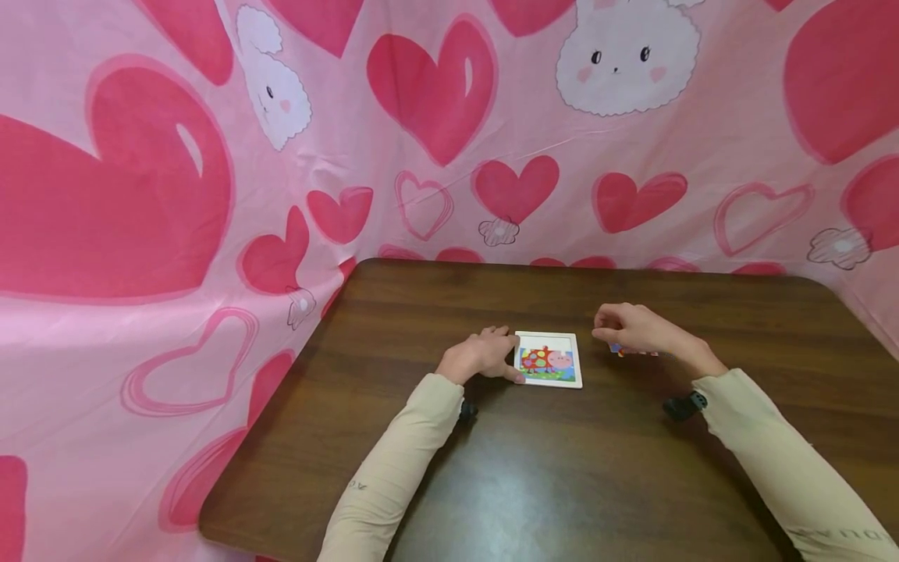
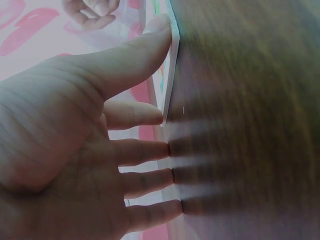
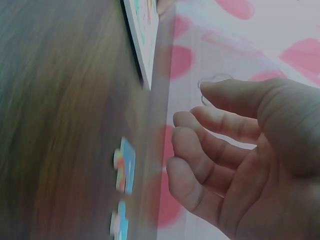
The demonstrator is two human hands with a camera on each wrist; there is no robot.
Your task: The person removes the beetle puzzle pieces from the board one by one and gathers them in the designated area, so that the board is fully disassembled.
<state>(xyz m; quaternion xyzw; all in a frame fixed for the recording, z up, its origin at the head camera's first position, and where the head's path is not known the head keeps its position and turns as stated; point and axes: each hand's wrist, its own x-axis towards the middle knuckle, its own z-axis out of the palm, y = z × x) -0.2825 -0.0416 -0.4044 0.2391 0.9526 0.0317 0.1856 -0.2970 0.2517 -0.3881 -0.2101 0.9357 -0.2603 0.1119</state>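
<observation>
A white-framed puzzle board [image 1: 580, 375] lies flat on the table, with a picture of a pink-faced animal with a spotted red body; the upper strip of its inside is plain white. My left hand [image 1: 485, 353] rests at its left side. Its thumb and index finger touch the frame, while the other straight fingers reach down to the tabletop in the left wrist view. To the right of the board, my right hand [image 1: 635, 329] hovers with loosely bent fingers and nothing in them. Below it lie loose puzzle pieces, a blue one [image 3: 127, 167] and another [image 3: 120, 223], partly hidden in the head view.
The dark brown wooden table [image 1: 492, 484] has rounded corners. A pink cloth [image 1: 435, 211] with hearts and rabbit faces hangs behind it and along the left side. A black wrist strap [image 1: 684, 405] sits at my right cuff.
</observation>
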